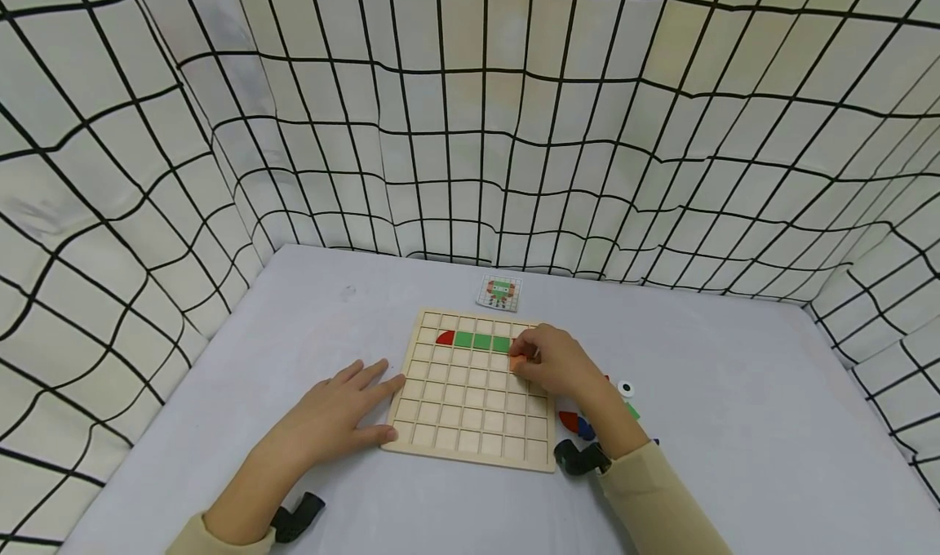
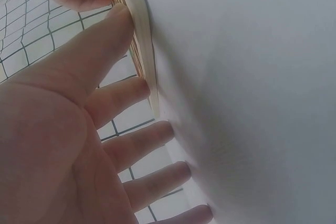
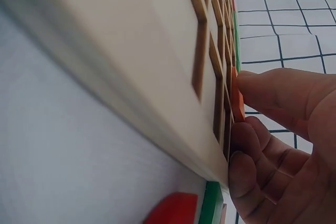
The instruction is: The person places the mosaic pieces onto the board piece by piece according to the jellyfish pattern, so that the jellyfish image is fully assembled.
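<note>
A wooden grid board point(image 1: 470, 396) lies on the white table. In one of its upper rows sit a red quarter-circle piece point(image 1: 445, 338) and, beside it, three green square tiles point(image 1: 481, 341). My right hand point(image 1: 560, 363) pinches an orange piece point(image 3: 238, 95) between thumb and fingers, at the row just below the right end of the green tiles. The right fingers partly hide that part of the board. With fingers spread and fairly straight, my left hand point(image 1: 330, 416) touches the board's left edge; its thumb point(image 2: 118, 22) is at the board's side.
Behind the board lies a small pattern card point(image 1: 500, 293). Loose pieces, including a white disc with a black dot point(image 1: 626, 388), a red piece point(image 1: 568, 420) and a blue piece point(image 1: 585, 429), lie right of the board, partly under the right forearm. A black-lined net point(image 1: 485, 130) surrounds the table.
</note>
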`<action>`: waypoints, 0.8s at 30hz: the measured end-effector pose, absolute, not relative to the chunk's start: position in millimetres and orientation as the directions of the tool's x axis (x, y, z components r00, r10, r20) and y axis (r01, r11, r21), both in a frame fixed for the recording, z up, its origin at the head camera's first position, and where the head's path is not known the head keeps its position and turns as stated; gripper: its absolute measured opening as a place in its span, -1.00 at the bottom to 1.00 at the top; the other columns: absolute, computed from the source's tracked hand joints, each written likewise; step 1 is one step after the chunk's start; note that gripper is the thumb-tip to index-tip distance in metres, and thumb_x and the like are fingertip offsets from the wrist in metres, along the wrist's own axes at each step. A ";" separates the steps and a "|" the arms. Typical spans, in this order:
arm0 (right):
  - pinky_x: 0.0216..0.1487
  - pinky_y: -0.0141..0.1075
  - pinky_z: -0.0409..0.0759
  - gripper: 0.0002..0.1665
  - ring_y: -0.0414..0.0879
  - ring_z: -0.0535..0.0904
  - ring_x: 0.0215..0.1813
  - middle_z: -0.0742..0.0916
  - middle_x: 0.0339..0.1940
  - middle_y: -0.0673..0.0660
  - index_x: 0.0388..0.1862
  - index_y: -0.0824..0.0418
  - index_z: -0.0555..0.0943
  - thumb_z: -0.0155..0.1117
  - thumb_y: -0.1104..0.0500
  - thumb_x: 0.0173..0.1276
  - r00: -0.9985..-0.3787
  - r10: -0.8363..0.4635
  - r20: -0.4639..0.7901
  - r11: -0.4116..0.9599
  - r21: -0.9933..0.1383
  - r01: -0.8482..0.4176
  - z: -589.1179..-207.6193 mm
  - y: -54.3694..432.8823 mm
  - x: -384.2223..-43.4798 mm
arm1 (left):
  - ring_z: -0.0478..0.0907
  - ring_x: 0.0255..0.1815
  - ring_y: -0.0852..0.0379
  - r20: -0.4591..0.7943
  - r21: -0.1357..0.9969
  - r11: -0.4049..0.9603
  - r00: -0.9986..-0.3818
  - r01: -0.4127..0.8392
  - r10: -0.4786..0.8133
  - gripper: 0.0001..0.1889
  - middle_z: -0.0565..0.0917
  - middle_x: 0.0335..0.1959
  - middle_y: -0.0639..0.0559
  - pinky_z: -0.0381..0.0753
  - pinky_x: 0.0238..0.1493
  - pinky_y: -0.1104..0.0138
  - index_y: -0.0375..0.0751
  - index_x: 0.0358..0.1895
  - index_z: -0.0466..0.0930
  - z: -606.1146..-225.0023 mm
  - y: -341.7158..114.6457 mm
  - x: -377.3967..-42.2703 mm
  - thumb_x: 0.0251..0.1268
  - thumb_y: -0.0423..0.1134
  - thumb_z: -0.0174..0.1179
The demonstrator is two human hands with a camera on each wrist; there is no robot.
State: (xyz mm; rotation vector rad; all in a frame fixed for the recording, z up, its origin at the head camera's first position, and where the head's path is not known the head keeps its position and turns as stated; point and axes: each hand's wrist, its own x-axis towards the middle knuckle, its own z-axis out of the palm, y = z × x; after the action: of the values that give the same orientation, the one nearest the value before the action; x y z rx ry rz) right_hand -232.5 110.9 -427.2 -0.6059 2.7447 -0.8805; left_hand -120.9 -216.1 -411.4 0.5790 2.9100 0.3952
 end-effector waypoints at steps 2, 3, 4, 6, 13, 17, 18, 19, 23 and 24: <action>-0.22 -0.24 0.54 -0.85 -0.16 0.51 -0.28 0.64 -0.24 -0.04 -0.18 0.03 0.71 0.42 0.19 0.27 -0.891 -0.449 -0.067 0.731 -0.601 -0.323 -425.5 112.2 -232.3 | 0.24 0.45 -0.44 -0.092 0.284 0.890 -0.914 0.356 0.395 -0.24 0.34 0.49 -0.21 0.40 0.19 -0.34 0.02 0.47 0.38 -411.6 -216.2 -121.1 0.23 0.20 0.30; -0.22 -0.24 0.54 -0.84 -0.15 0.52 -0.28 0.64 -0.23 -0.03 -0.17 0.03 0.72 0.42 0.19 0.27 -0.890 -0.451 -0.071 0.726 -0.609 -0.319 -424.6 113.1 -232.1 | 0.24 0.45 -0.44 -0.091 0.284 0.889 -0.913 0.358 0.397 -0.25 0.34 0.49 -0.21 0.40 0.19 -0.34 0.02 0.47 0.38 -411.7 -216.3 -121.1 0.23 0.20 0.30; -0.22 -0.23 0.55 -0.83 -0.14 0.52 -0.27 0.64 -0.22 -0.02 -0.15 0.03 0.72 0.42 0.19 0.27 -0.889 -0.452 -0.075 0.719 -0.621 -0.313 -423.7 114.3 -231.9 | 0.24 0.45 -0.44 -0.090 0.283 0.889 -0.913 0.359 0.397 -0.25 0.34 0.49 -0.21 0.40 0.18 -0.34 0.02 0.47 0.38 -411.9 -216.3 -121.2 0.23 0.20 0.30; -0.22 -0.23 0.56 -0.80 -0.12 0.54 -0.23 0.64 -0.18 0.01 -0.11 0.03 0.72 0.43 0.17 0.28 -0.889 -0.450 -0.084 0.707 -0.642 -0.297 -422.1 117.5 -231.1 | 0.25 0.45 -0.44 -0.087 0.282 0.888 -0.912 0.362 0.400 -0.25 0.34 0.49 -0.21 0.40 0.18 -0.34 0.02 0.47 0.38 -412.2 -216.4 -121.3 0.23 0.20 0.30; -0.27 -0.24 0.58 -0.72 -0.04 0.54 -0.11 0.62 -0.05 0.06 0.05 0.01 0.67 0.36 0.11 0.37 -0.911 -0.398 -0.112 0.685 -0.697 -0.213 -413.2 138.4 -227.4 | 0.25 0.45 -0.44 -0.084 0.286 0.886 -0.911 0.366 0.403 -0.25 0.34 0.49 -0.22 0.41 0.17 -0.34 0.02 0.47 0.38 -412.7 -216.3 -121.4 0.23 0.20 0.30; -0.41 -0.19 0.62 -0.70 -0.01 0.56 -0.16 0.63 -0.06 0.09 0.09 0.07 0.65 0.32 0.12 0.40 -0.926 -0.362 -0.105 0.670 -0.720 -0.180 -406.7 156.9 -225.9 | 0.25 0.44 -0.45 -0.083 0.283 0.886 -0.911 0.368 0.405 -0.25 0.35 0.48 -0.22 0.41 0.18 -0.33 0.01 0.46 0.39 -412.5 -215.8 -121.7 0.23 0.20 0.30; -0.44 -0.19 0.63 -0.70 -0.01 0.56 -0.17 0.63 -0.07 0.09 0.09 0.07 0.65 0.32 0.12 0.40 -0.931 -0.349 -0.104 0.670 -0.722 -0.171 -405.9 161.7 -225.7 | 0.26 0.44 -0.45 -0.083 0.283 0.886 -0.911 0.368 0.405 -0.25 0.35 0.48 -0.22 0.41 0.18 -0.33 0.01 0.46 0.39 -412.3 -215.6 -121.7 0.23 0.20 0.30; -0.45 -0.18 0.64 -0.70 -0.01 0.56 -0.19 0.63 -0.09 0.09 0.09 0.08 0.65 0.32 0.12 0.40 -0.935 -0.340 -0.099 0.672 -0.721 -0.168 -405.1 166.5 -225.5 | 0.26 0.44 -0.45 -0.083 0.283 0.886 -0.911 0.368 0.405 -0.25 0.35 0.48 -0.22 0.41 0.18 -0.33 0.00 0.46 0.39 -412.1 -215.6 -121.7 0.23 0.19 0.30; -0.39 -0.18 0.67 -0.70 -0.01 0.59 -0.23 0.64 -0.15 0.10 0.08 0.12 0.65 0.32 0.13 0.39 -0.945 -0.316 -0.081 0.677 -0.717 -0.164 -406.2 183.2 -225.8 | 0.26 0.44 -0.45 -0.082 0.281 0.886 -0.911 0.369 0.405 -0.25 0.35 0.48 -0.23 0.42 0.18 -0.32 -0.01 0.46 0.39 -411.7 -215.6 -121.5 0.23 0.18 0.31; -0.37 -0.19 0.67 -0.70 -0.01 0.60 -0.24 0.64 -0.16 0.10 0.07 0.13 0.66 0.33 0.14 0.39 -0.947 -0.313 -0.078 0.678 -0.717 -0.164 -407.0 186.6 -225.7 | 0.26 0.43 -0.45 -0.083 0.280 0.886 -0.911 0.368 0.405 -0.25 0.35 0.48 -0.23 0.42 0.18 -0.32 -0.01 0.46 0.39 -411.6 -215.7 -121.4 0.23 0.18 0.31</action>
State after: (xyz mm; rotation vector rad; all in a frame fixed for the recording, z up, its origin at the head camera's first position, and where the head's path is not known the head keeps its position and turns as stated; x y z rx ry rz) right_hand -225.7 186.6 -407.0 -0.3877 2.6957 -1.1235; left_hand -121.4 -215.7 -411.6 0.6006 2.9154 0.3925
